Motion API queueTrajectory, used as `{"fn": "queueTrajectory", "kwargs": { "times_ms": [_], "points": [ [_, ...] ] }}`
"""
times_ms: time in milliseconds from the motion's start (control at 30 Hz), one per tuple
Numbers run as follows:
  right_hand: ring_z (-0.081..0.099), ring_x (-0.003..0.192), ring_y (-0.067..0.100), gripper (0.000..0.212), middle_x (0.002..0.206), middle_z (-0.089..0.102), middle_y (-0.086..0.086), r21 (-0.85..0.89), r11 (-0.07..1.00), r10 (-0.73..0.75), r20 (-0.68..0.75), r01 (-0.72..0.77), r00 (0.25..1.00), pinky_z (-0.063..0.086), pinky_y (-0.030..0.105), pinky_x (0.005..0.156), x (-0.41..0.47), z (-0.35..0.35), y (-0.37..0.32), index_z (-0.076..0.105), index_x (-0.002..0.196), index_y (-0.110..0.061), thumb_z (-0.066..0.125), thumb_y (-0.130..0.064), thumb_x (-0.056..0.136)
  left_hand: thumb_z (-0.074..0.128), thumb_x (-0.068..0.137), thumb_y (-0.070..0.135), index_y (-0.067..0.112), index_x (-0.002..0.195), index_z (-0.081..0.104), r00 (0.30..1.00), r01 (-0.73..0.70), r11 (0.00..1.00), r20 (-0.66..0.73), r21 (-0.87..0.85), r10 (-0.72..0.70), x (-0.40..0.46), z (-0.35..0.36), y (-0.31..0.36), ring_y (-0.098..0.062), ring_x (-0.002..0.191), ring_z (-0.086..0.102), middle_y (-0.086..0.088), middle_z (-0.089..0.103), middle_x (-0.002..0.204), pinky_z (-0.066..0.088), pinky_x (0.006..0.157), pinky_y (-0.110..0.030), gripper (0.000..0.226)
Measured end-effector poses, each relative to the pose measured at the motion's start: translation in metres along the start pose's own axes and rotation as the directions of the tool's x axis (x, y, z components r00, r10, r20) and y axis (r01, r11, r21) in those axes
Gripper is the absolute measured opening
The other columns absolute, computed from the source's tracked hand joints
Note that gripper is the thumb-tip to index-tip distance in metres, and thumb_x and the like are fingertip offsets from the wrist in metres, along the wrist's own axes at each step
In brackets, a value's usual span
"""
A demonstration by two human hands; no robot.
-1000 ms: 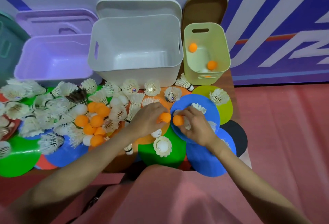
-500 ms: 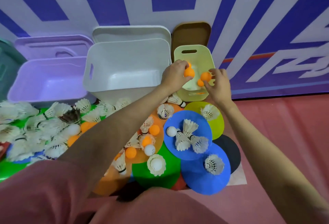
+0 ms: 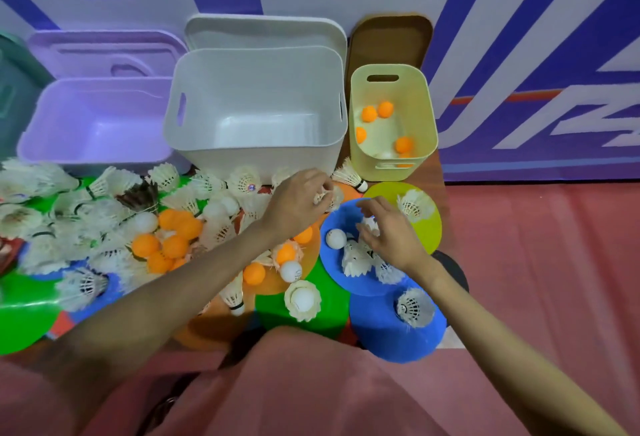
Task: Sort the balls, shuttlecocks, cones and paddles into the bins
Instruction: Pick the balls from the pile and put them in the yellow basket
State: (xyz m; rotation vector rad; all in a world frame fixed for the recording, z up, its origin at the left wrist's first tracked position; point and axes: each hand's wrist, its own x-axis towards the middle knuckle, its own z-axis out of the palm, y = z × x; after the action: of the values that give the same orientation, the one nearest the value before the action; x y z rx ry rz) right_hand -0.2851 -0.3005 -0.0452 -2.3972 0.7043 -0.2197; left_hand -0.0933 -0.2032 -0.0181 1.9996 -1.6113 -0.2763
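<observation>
Our left hand [image 3: 299,201] pinches a light, fragile shuttlecock [image 3: 323,197] we should hold by its cork; our right hand [image 3: 388,231] hovers open.

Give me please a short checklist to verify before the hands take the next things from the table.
1. Left hand has a firm hold: its fingers curl around a white shuttlecock - ok.
2. Right hand is free to pick: fingers spread above the shuttlecocks on the blue cone, holding nothing - ok.
3. Yellow bin holds only balls: orange balls seen, one pale thing at the bottom - cannot tell.
4. White bin has room for shuttlecocks - ok.
5. White ball near the right hand is reachable - ok.
</observation>
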Motion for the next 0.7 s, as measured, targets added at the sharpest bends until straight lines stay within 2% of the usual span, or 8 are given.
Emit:
{"fn": "queueTrajectory", "kwargs": {
  "times_ms": [100, 267, 333, 433, 500, 600, 700],
  "points": [
    [0.054, 0.098, 0.028, 0.038, 0.114, 0.054, 0.009, -0.057, 0.998, 0.020, 0.135, -0.012, 0.991, 0.046, 0.040, 0.074, -0.006, 0.020, -0.011, 0.052, 0.125, -0.010, 0.058, -0.026, 0.091, 0.067, 0.084, 0.018, 0.011, 0.093, 0.064, 0.996, 0.011, 0.999, 0.093, 0.044, -0.015, -0.033, 0.003, -0.021, -0.021, 0.087, 0.059, -0.003, 0.065, 0.091, 0.051, 0.071, -0.039, 0.012],
    [0.054, 0.102, 0.034, 0.049, 0.120, 0.056, 0.014, -0.206, 0.977, -0.015, 0.221, 0.062, 0.975, 0.046, 0.041, 0.084, 0.000, 0.040, -0.020, 0.053, 0.124, -0.006, 0.068, -0.027, 0.082, 0.083, 0.069, 0.021, 0.012, 0.099, 0.067, 0.936, -0.229, 0.960, 0.308, 0.162, 0.171, -0.053, 0.003, -0.045, -0.025, 0.093, 0.062, -0.003, 0.068, 0.096, 0.049, 0.080, -0.038, 0.035],
    [0.056, 0.097, 0.038, 0.044, 0.114, 0.058, 0.018, -0.247, 0.966, -0.014, 0.227, 0.071, 0.974, 0.046, 0.043, 0.081, 0.003, 0.044, -0.023, 0.057, 0.117, -0.002, 0.069, -0.018, 0.078, 0.085, 0.065, 0.021, 0.013, 0.099, 0.067, 0.928, -0.246, 0.954, 0.326, 0.170, 0.181, -0.053, 0.004, -0.047, -0.026, 0.095, 0.061, -0.004, 0.068, 0.098, 0.048, 0.082, -0.038, 0.038],
    [0.057, 0.076, 0.043, 0.023, 0.090, 0.060, 0.025, -0.279, 0.958, -0.008, 0.214, 0.069, 0.977, 0.044, 0.042, 0.064, 0.008, 0.050, -0.026, 0.061, 0.093, 0.005, 0.065, 0.001, 0.071, 0.083, 0.066, 0.019, 0.012, 0.101, 0.067, 0.934, -0.232, 0.962, 0.308, 0.141, 0.180, -0.050, 0.007, -0.049, -0.026, 0.097, 0.060, -0.004, 0.067, 0.101, 0.046, 0.084, -0.039, 0.038],
    [0.056, 0.075, 0.043, 0.017, 0.086, 0.059, 0.024, -0.277, 0.956, -0.032, 0.221, 0.095, 0.975, 0.043, 0.041, 0.062, 0.010, 0.052, -0.026, 0.060, 0.088, 0.005, 0.061, 0.003, 0.071, 0.083, 0.064, 0.020, 0.011, 0.102, 0.068, 0.931, -0.229, 0.962, 0.320, 0.146, 0.174, -0.047, 0.008, -0.048, -0.028, 0.098, 0.060, -0.006, 0.067, 0.101, 0.047, 0.086, -0.040, 0.041],
    [0.053, 0.084, 0.039, 0.021, 0.097, 0.057, 0.020, -0.229, 0.973, 0.005, 0.151, 0.030, 0.989, 0.037, 0.037, 0.066, 0.010, 0.044, -0.025, 0.058, 0.101, 0.002, 0.057, -0.004, 0.081, 0.088, 0.056, 0.019, 0.008, 0.095, 0.071, 0.923, -0.251, 0.953, 0.339, 0.168, 0.183, -0.045, 0.009, -0.047, -0.031, 0.096, 0.064, -0.009, 0.069, 0.094, 0.047, 0.087, -0.041, 0.044],
    [0.055, 0.089, 0.033, 0.030, 0.106, 0.056, 0.014, -0.107, 0.994, 0.032, 0.062, -0.025, 0.998, 0.044, 0.040, 0.071, 0.007, 0.022, -0.024, 0.058, 0.114, -0.004, 0.062, -0.012, 0.085, 0.085, 0.057, 0.020, 0.006, 0.094, 0.071, 0.928, -0.276, 0.950, 0.299, 0.148, 0.223, -0.044, 0.004, -0.045, -0.032, 0.096, 0.064, -0.011, 0.069, 0.093, 0.046, 0.090, -0.040, 0.041]
  ]
}}
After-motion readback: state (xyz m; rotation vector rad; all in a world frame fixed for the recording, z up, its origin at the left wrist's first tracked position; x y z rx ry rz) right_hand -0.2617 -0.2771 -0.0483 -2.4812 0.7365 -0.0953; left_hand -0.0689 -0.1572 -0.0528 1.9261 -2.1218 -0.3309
